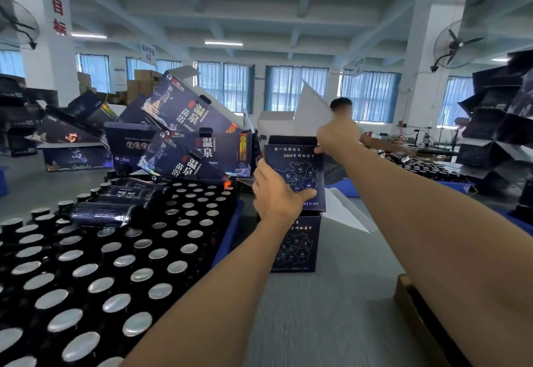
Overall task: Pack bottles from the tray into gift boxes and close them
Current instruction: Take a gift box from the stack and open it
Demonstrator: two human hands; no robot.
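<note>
Two hands reach forward to one dark blue upper gift box [300,165], which sits stacked on a lower gift box [297,248] of the same print on the grey desk [331,314]. The left hand [274,193] grips the upper gift box at its left edge, with the thumb laid across the printed front near its bottom and the fingers wrapped round the side. The right hand [337,136] is closed on its top right corner, thumb on the front face and fingers curled over the top edge. This hand is blurred, so the exact hold is hard to read. A white flap [311,107] stands up from the top of the upper gift box, just behind the right hand.

To the left of the upper gift box, a blue tray [230,231] holds many upright dark bottles [115,265] with silver caps. A few lying bottles [109,211] rest across their tops at the far side. Behind the tray and left of the upper gift box leans a pile of gift boxes [184,124], tilted at different angles. Just right of the upper gift box, a white panel [346,216] slopes down to the desk. Beyond the upper gift box another person [341,105] is partly visible. Nearer the camera and to the right, the corner of a brown carton [409,300] shows.
</note>
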